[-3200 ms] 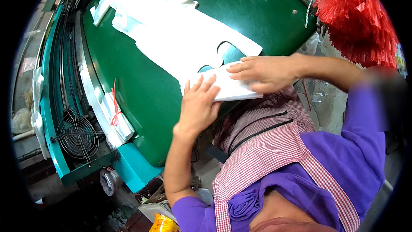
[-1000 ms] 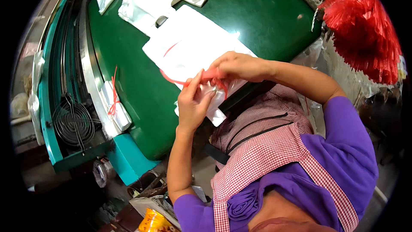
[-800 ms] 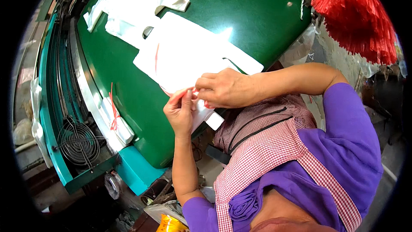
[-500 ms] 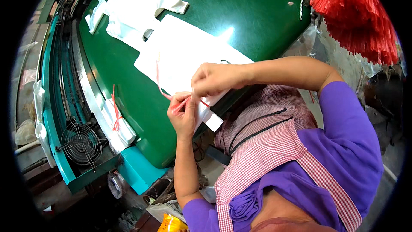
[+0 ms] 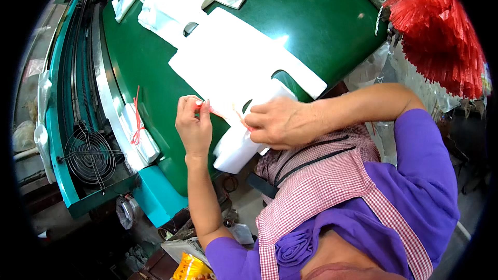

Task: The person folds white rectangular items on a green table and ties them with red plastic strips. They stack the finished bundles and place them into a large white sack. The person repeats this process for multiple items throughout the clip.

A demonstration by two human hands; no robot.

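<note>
Left hand [image 5: 195, 130] and right hand [image 5: 286, 122] pinch a red strip [image 5: 217, 112] over white carrier bags [image 5: 228, 54] on the green tabletop [image 5: 311, 26], teal machine frame [image 5: 55, 148] at nine o'clock, red plastic bundle [image 5: 438, 36] at two.

White stack [image 5: 223, 54], red strip [image 5: 217, 112]

The white stack lies mostly flat, slanting across the frame's centre, its lower end notched and partly bunched. The thin red strip slants down beside the bunched part, left of centre.
</note>
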